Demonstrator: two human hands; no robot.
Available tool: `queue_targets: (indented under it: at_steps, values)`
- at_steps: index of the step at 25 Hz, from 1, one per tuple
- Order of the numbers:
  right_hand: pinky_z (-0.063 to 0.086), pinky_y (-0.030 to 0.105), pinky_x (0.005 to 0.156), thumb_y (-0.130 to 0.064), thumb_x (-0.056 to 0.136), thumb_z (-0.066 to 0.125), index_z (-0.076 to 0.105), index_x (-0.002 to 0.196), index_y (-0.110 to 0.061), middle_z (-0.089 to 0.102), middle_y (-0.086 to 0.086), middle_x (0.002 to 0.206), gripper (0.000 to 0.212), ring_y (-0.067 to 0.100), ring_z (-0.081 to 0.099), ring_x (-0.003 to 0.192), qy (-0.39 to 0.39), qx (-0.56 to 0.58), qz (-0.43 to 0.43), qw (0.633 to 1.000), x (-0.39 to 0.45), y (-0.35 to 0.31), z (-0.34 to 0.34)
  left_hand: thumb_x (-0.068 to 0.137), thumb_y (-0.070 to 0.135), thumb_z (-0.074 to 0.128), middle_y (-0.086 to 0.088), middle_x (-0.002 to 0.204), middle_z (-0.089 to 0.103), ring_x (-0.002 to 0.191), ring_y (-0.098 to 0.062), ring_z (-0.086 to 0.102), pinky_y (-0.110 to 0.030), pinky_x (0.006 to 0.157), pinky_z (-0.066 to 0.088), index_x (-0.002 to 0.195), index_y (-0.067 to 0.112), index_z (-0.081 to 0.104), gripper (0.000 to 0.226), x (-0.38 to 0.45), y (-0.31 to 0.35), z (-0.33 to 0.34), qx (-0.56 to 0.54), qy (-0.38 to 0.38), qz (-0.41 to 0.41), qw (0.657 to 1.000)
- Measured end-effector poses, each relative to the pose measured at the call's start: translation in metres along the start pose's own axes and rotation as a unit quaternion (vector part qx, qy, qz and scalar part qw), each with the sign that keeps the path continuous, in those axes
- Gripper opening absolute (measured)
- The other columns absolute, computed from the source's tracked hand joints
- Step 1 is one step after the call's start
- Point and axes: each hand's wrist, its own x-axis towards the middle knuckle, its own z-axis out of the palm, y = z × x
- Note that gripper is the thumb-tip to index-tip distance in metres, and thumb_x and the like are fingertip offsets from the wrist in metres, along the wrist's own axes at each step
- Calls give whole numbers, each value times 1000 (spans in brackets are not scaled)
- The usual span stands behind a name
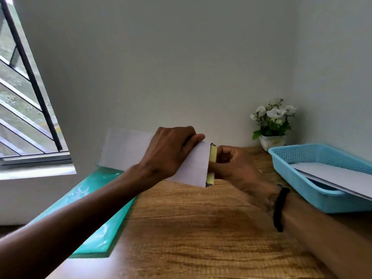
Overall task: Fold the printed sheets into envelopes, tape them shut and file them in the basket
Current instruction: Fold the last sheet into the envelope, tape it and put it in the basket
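Hands (173,152) (233,166) hold envelope (193,168) over wooden desk (191,228), grey wall corner (293,57).

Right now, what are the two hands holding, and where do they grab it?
The left hand grips the folded white paper at its top edge. The right hand pinches the yellowish tape strip along the paper's right end.

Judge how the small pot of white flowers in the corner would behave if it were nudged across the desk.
The flower pot looks top-heavy: the blooms spread wider than the small white base, so a high push would probably tip it. It seems light for its size, so a low nudge would likely slide it on the wooden desk. It stands close to the blue basket, which might stop it.
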Motion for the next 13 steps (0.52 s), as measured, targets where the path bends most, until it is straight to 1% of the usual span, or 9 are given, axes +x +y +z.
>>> queue_targets:
  at_steps: [2,4,5,6,7,8,10,12,13]
  values:
    - [61,23,60,0,83,81,76,90,-18,81,-5,79,20,8,77,70,-8,12,14,1000,0,-2,-1,106,50,45,6,69,60,60,-8,56,-23,59,40,83,20,63,42,2,6,-2,3,-16,-11,1000]
    - [60,22,56,1,84,80,73,86,-25,80,-11,74,27,5,76,67,-13,5,23,1000,1,-3,-2,106,52,45,7,68,60,62,-6,56,-30,59,47,85,22,64,41,5,13,-7,-11,-39,-14,999]
    - [61,24,57,0,84,80,73,85,-27,80,-11,74,28,5,76,67,-15,-3,26,1000,1,-3,-3,106,53,45,8,69,61,62,-6,56,-32,59,47,86,23,65,41,7,18,-10,-12,-55,-9,998]
    - [63,29,61,-1,84,80,74,85,-26,81,-7,77,26,10,76,71,-15,-2,29,999,1,-1,-4,105,54,45,9,72,63,64,-6,57,-32,59,46,89,25,66,40,9,22,-12,-10,-74,-4,997]
    - [64,34,66,-2,84,80,76,86,-25,81,-3,80,23,14,77,75,-16,7,33,999,1,-1,-4,104,57,46,10,78,66,68,-5,59,-31,59,45,94,27,68,39,12,25,-14,-10,-98,1,995]
    - [65,35,67,-3,84,80,76,87,-24,82,-2,81,22,16,78,76,-18,20,38,999,2,-1,-4,102,59,47,12,85,69,73,-3,61,-28,61,46,101,29,68,36,14,27,-17,-20,-129,5,991]
    - [63,31,61,-4,84,80,74,91,-22,81,-2,77,20,14,78,70,-24,46,60,997,2,-2,-8,100,59,53,15,95,70,80,-1,65,-23,66,50,112,32,67,33,19,28,-23,-64,-196,32,978]
    - [62,30,57,-6,87,77,73,97,-16,81,0,78,15,14,77,68,-54,64,102,991,2,-2,-13,101,52,59,16,95,72,80,4,66,-13,65,47,114,29,69,28,26,26,-26,-97,-241,47,965]
    - [63,32,59,-7,90,75,73,102,-13,82,5,85,13,17,77,73,-74,90,134,984,2,-2,-15,101,49,62,14,90,72,76,6,65,-10,62,44,111,28,71,25,30,23,-27,-108,-244,33,963]
